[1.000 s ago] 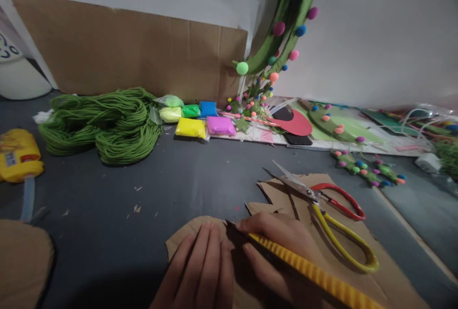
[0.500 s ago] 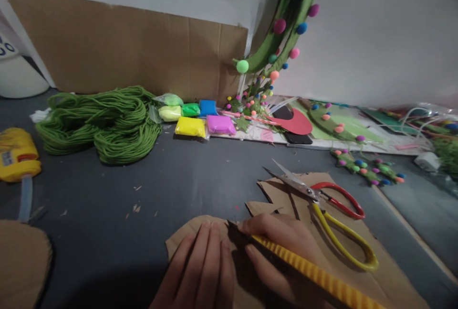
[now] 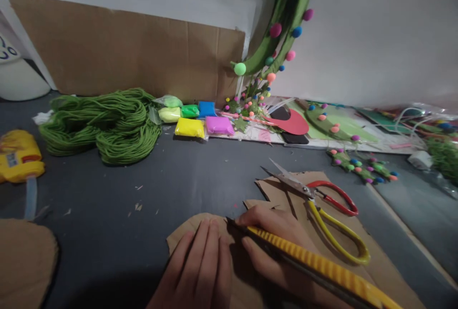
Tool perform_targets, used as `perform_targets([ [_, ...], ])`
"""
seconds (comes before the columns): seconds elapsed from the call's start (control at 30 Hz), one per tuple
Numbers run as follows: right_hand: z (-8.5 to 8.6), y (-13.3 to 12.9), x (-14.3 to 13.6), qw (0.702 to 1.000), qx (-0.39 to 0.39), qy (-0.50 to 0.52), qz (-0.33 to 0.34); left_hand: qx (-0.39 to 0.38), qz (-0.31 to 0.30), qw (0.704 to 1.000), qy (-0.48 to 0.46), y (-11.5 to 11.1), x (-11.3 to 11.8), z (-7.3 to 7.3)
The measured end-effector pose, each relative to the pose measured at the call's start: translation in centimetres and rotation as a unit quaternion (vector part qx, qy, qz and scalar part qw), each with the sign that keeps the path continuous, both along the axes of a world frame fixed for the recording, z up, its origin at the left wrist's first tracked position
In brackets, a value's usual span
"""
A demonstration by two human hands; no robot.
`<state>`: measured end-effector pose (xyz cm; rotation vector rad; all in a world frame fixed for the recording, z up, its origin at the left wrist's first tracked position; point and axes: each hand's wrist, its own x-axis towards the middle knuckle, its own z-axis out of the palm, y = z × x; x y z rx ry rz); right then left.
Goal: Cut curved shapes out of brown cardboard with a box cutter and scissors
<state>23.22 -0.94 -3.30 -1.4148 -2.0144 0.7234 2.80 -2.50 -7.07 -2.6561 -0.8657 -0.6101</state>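
Observation:
My left hand (image 3: 200,266) lies with its fingers stretched out, pressing on a piece of cardboard (image 3: 184,232) with a rounded edge. In my right hand (image 3: 274,247) is a yellow utility knife (image 3: 307,259), its dark blade tip close to the curved cardboard edge, just right of my left fingertips. Whether the blade is in the cardboard I cannot tell. Beyond my right hand, scissors (image 3: 307,194) with one red and one yellow handle lie partly opened on a larger cardboard sheet (image 3: 379,271).
Green cord (image 3: 103,125) lies coiled at the back left, beside coloured clay packets (image 3: 189,127). A yellow glue gun (image 3: 21,156) and another cardboard piece (image 3: 26,261) are at left. Cardboard (image 3: 136,51) leans on the wall near a green pompom-trimmed ring (image 3: 265,51).
The view has shifted slightly, so everything sits a little differently in the picture. My left hand stays on the cardboard, and the utility knife remains at nearly the same place on its edge.

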Motion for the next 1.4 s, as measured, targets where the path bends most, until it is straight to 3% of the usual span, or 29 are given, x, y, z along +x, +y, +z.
perform_targets([
  [0.17,0.7,1.1,-0.8,0.999,-0.034,0.014,0.018,0.003,-0.011,0.996,0.090,0.7,-0.7,1.1],
  [0.23,1.4,1.9,-1.6,0.998,-0.056,0.013,0.025,-0.018,0.030,0.997,0.069,1.4,-1.1,1.7],
  [0.43,2.9,3.9,-2.4,0.992,-0.098,0.057,0.047,-0.047,0.048,0.996,0.062,2.3,-1.2,2.4],
  [0.6,1.8,3.6,-1.8,0.995,-0.058,0.064,0.046,-0.033,0.047,0.995,0.080,1.7,-1.0,1.9],
  [0.8,1.4,3.5,-1.8,0.996,-0.043,0.073,0.038,-0.053,0.090,0.994,0.034,1.2,-0.5,1.1],
  [1.07,0.7,3.3,-2.8,0.995,-0.074,0.065,-0.002,-0.097,0.136,0.984,0.067,1.0,0.3,1.8],
  [1.4,0.4,3.2,-1.9,0.996,-0.044,0.074,0.023,-0.100,0.140,0.980,0.100,0.9,0.3,1.9],
])
